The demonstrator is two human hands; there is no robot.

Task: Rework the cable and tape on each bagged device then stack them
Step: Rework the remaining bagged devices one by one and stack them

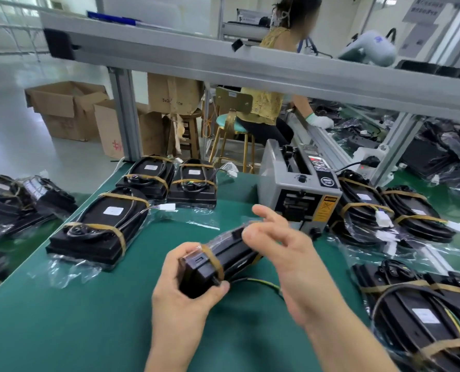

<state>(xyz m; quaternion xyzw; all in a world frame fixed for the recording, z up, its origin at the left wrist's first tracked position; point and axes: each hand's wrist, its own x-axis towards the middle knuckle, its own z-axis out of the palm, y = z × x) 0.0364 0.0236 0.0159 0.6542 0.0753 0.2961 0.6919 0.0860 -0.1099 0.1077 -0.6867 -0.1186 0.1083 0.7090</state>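
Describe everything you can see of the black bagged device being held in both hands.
The black bagged device is a long, boxy unit wrapped in clear plastic film, held tilted above the green mat. A tan tape band circles its near end. The left hand grips that end, thumb underneath. The right hand meets its far end, fingers loosely spread and blurred. A black and yellow-green cable trails from beneath it.

A single wide-angle view looks from the person's head, forward and down across the green-matted bench (94, 326), close above its near edge. It faces the bench's far edge, where a grey aluminium frame rail (250, 68) crosses the upper picture, with the pale workshop floor (14, 124) beyond the left edge.
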